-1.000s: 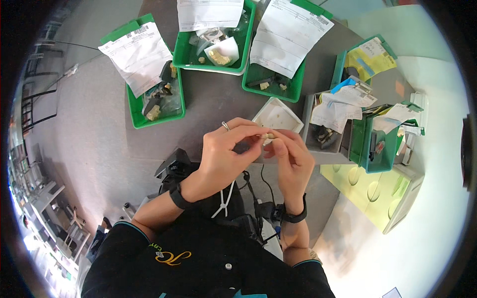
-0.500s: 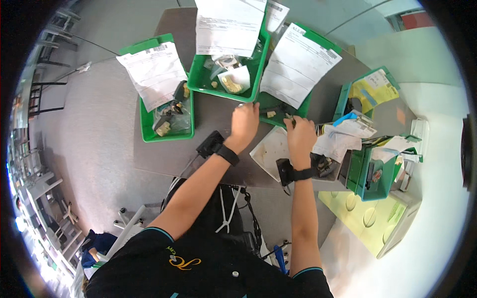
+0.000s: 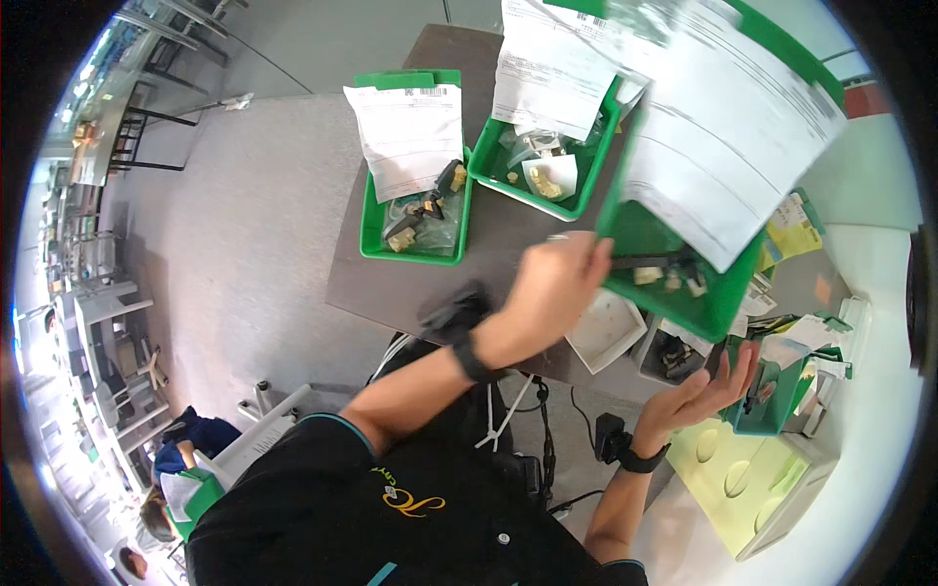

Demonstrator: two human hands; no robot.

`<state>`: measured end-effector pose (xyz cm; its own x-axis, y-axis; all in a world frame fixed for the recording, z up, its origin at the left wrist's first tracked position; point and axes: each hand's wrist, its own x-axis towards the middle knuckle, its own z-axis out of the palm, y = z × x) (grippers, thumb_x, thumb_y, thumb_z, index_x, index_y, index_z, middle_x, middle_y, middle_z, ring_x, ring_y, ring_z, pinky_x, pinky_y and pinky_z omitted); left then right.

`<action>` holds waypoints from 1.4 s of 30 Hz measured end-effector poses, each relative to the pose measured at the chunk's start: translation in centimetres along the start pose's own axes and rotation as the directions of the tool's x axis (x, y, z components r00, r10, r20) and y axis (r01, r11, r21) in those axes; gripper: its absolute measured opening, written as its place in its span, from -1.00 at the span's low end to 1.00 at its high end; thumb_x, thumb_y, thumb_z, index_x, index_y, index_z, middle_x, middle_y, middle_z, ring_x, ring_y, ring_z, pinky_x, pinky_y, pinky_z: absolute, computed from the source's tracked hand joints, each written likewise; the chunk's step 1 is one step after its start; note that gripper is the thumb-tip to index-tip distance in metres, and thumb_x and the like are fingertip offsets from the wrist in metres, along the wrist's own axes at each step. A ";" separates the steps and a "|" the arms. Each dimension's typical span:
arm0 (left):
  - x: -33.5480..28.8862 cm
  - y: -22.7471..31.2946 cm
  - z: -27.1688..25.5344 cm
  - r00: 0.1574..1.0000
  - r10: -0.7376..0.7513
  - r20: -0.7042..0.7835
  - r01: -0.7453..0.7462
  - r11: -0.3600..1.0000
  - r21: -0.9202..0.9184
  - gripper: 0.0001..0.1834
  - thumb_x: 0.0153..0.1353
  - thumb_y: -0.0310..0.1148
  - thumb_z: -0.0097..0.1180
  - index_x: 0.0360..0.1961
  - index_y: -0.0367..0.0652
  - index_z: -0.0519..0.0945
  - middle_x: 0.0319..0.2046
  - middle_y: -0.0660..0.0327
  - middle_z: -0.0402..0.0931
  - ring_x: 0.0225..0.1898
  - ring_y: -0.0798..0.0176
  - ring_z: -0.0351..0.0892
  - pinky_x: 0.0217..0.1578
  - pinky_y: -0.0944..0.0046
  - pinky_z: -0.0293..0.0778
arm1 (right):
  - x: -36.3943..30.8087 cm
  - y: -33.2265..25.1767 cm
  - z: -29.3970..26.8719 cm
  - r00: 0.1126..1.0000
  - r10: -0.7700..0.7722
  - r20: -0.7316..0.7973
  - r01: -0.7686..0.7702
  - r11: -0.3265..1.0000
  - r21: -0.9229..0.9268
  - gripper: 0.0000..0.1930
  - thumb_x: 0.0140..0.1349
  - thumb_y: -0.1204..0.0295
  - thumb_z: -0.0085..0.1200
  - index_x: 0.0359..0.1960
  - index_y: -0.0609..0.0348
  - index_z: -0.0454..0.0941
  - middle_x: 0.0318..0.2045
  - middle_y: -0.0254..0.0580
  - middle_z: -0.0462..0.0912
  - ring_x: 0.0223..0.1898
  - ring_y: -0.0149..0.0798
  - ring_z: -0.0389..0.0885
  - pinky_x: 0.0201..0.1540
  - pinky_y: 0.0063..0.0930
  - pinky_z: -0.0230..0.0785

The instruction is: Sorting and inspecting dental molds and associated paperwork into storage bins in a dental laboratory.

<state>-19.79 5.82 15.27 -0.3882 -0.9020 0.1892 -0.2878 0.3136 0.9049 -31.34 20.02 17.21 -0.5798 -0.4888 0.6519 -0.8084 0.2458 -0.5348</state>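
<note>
My left hand is closed on the left wall of a green tray, held up above the table. A large printed sheet covers much of the tray, and a blurred clear plastic bag shows at its far end. Inside lie a black bar-like part and a few small beige pieces, possibly dental casts. My right hand is open, fingers spread and palm turned up, just beyond the tray's near right corner and holding nothing. Each wrist wears a black strap with a small box.
Two more green trays with sheets, bags and beige casts stand on the dark table. A shallow white tray and a grey bin lie near the front edge. Teal bins stand at the right; a person is at lower left.
The right-hand green tray has risen off the table toward me, with my left hand on its side. My right hand has moved right and nearer me and opened. The view has shifted right.
</note>
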 end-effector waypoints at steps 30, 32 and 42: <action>-8.1 -12.5 -26.2 0.882 -0.354 -0.312 0.451 0.827 0.335 -0.80 0.12 -0.41 0.02 -0.55 -0.33 0.47 -0.75 0.06 0.35 -0.73 0.24 0.33 -0.66 0.29 0.22 | -8.2 -10.6 29.8 0.436 -0.356 0.827 0.359 0.911 0.202 -0.82 -0.09 0.57 -0.02 -0.37 0.27 0.46 -0.41 -0.08 0.45 -0.31 -0.05 0.46 -0.29 -0.28 0.39; -6.7 -13.2 -25.1 0.919 -0.292 -0.264 0.375 0.854 0.360 -0.80 0.12 -0.41 0.02 -0.56 -0.34 0.46 -0.74 0.06 0.36 -0.74 0.25 0.33 -0.66 0.30 0.22 | -6.0 -10.5 26.3 0.445 -0.250 0.860 0.121 0.968 0.219 -0.78 -0.05 0.58 -0.05 -0.30 0.24 0.46 -0.35 -0.02 0.46 -0.24 -0.03 0.46 -0.28 -0.28 0.39; -3.7 -18.3 -19.1 0.905 -0.405 -0.132 0.426 0.846 0.321 -0.79 0.05 -0.40 0.06 -0.55 -0.35 0.42 -0.64 -0.05 0.41 -0.62 0.01 0.46 -0.58 0.18 0.34 | 2.1 -2.9 18.4 0.927 0.162 0.338 -0.074 0.963 -0.260 -0.77 0.11 0.27 0.02 -0.43 0.22 0.44 -0.54 -0.10 0.51 -0.57 -0.04 0.47 -0.48 -0.25 0.31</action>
<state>3.58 -2.26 5.30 -0.1193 -0.9822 -0.1453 -0.6897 -0.0234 0.7237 -28.35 2.89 10.19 -0.6344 -0.6964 0.3356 -0.7619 0.4900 -0.4235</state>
